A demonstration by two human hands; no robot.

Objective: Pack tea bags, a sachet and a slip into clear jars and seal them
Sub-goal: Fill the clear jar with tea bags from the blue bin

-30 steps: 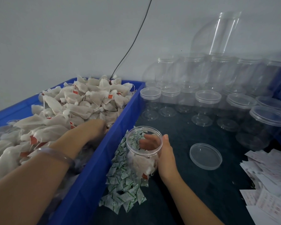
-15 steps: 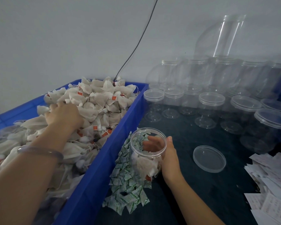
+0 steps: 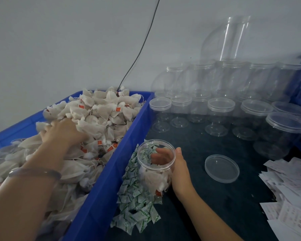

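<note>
Jar (image 3: 146,164) holds few tea bags (image 3: 153,181) — blue crate (image 3: 111,171) heaped with them.

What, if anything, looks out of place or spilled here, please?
Nothing looks broken. The sachets lie in a loose heap against the blue bin, and the paper slips at the right are scattered.

Left hand (image 3: 63,132) among tea bags (image 3: 104,110), right hand (image 3: 180,168) gripping jar (image 3: 146,165) (lidless, partly filled)

One held jar (image 3: 149,177), one loose lid (image 3: 221,168).
</note>
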